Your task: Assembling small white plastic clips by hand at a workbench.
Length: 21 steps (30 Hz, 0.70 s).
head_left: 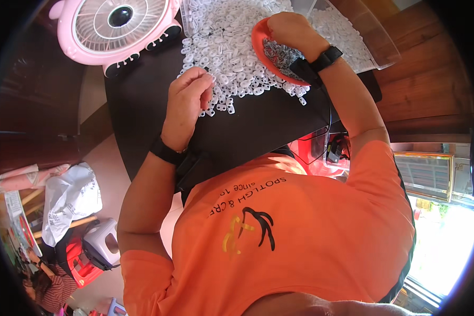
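A heap of small white plastic pieces (226, 47), many with two holes, covers the far part of the dark table (247, 121). At the heap's near left edge is my left hand (187, 97), its thumb and fingers pinched together. What sits between those fingertips is too small to make out. My right hand (295, 34) is curled over the far rim of an orange-red bowl (259, 45), which lies on the heap. Small grey metal parts (282, 55) fill the bowl. The fingertips of the right hand are turned away, so anything in them is hidden.
A pink fan (120, 31) stands at the far left of the table. A clear plastic bin (371, 34) with more white pieces is at the far right. Dark cables (330, 108) hang near my right wrist. A person (58, 287) is low at the left.
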Available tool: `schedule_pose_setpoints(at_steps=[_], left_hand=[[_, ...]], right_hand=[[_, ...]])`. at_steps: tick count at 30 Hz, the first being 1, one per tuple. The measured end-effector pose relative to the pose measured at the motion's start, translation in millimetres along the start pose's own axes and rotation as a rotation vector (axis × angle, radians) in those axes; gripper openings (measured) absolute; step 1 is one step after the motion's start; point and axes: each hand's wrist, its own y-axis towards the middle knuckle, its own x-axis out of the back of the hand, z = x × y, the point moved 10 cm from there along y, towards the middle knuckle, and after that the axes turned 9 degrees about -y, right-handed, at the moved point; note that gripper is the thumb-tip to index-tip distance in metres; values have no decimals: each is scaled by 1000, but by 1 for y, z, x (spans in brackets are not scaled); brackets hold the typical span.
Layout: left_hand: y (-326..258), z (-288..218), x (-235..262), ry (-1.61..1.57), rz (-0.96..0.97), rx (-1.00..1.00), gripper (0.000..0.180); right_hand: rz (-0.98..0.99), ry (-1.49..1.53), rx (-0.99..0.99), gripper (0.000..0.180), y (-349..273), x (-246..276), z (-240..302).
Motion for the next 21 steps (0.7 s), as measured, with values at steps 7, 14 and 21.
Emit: schedule_pose_setpoints(at_steps=[7, 14, 21], left_hand=[[2, 0, 1, 17, 13, -21, 21], [3, -1, 14, -103, -79, -37, 19], [4, 5, 23, -164, -123, -53, 21]], right_hand=[[25, 38, -10, 15, 1, -1, -3], [-41, 429, -184, 18, -19, 24, -44], [-29, 875, -69, 21, -30, 51, -6]])
